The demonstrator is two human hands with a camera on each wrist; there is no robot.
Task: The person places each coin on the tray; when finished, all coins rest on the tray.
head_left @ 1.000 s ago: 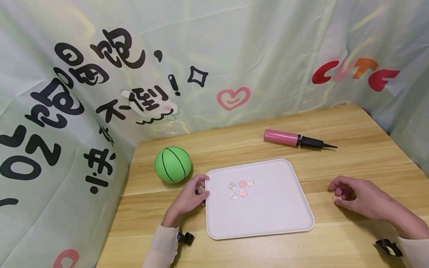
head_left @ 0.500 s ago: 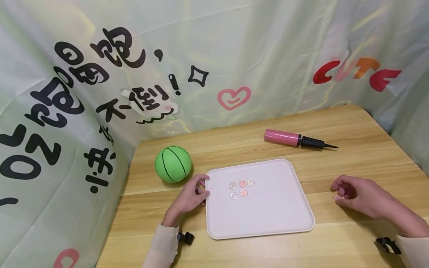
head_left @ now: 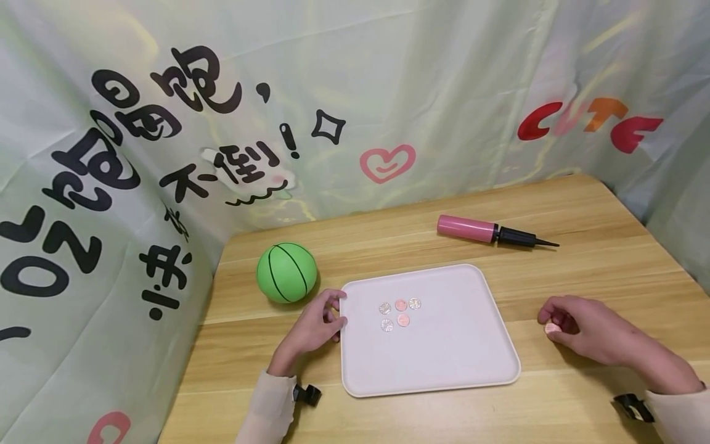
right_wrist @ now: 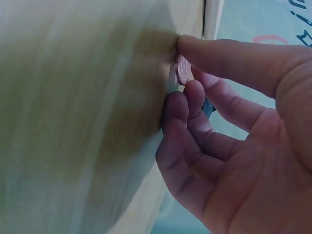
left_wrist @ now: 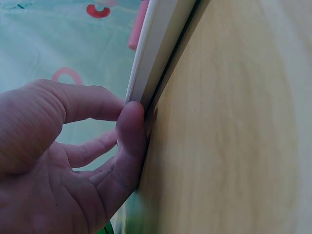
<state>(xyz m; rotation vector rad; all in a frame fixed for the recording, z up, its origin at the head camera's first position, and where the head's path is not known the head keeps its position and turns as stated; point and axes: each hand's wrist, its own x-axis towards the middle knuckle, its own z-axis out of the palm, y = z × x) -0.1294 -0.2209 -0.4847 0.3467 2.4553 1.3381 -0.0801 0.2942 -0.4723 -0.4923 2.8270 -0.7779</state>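
Observation:
A pale pinkish-white tray (head_left: 444,351) lies flat on the wooden table. My left hand (head_left: 312,327) grips its left rim; in the left wrist view, the thumb and a fingertip (left_wrist: 131,114) meet at the tray's edge (left_wrist: 156,53). Several coins lie grouped in the tray's upper left, among them a copper-coloured coin (head_left: 403,320) and a silvery coin (head_left: 386,325). Right of the tray, my right hand (head_left: 590,327) pinches another copper-coloured coin (right_wrist: 183,68) between thumb and finger, low over the table. Its other fingers are curled in.
A green ball (head_left: 286,272) with black lines stands left of the tray, just beyond my left hand. A pink and black hand pump (head_left: 471,228) lies behind the tray. Behind the table hangs a printed curtain (head_left: 444,92).
My right hand shifts slightly left and towards the tray, and the coin in it now shows more fully. The left hand, tray and coins on it stay put.

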